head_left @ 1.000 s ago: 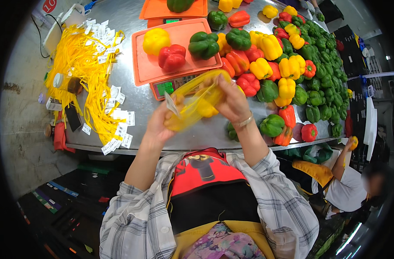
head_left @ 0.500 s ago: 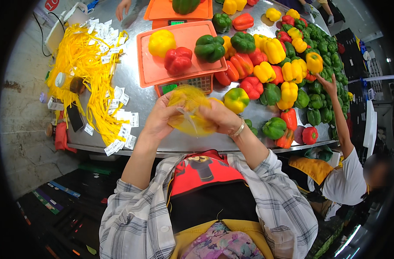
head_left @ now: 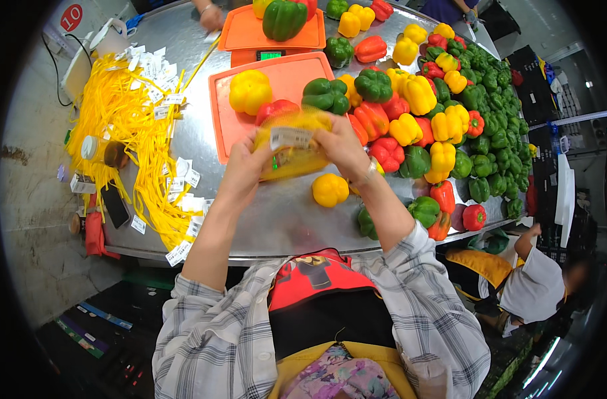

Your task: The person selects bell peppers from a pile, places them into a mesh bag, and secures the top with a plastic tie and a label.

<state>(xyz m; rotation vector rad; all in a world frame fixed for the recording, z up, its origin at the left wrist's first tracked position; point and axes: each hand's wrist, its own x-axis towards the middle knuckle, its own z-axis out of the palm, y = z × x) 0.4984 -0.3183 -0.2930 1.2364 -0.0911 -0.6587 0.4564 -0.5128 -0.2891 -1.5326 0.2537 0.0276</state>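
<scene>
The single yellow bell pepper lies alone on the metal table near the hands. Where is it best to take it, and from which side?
Take the single yellow bell pepper around its rounded body, coming from above. It lies free on the bare metal table, apart from the pile, so the fingers probably find room on both sides. Its stem is not visible, so that is no sure grip.

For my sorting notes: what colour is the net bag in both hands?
Yellow net bag, head view.

Left hand (head_left: 245, 174): raised at about 11 o'clock from the torso, fingers curled shut in a grip.
Right hand (head_left: 341, 147): at about 12 o'clock, fingers clamped (a band on the wrist).
Forearms: bare, converging upward from rolled plaid sleeves.
</scene>
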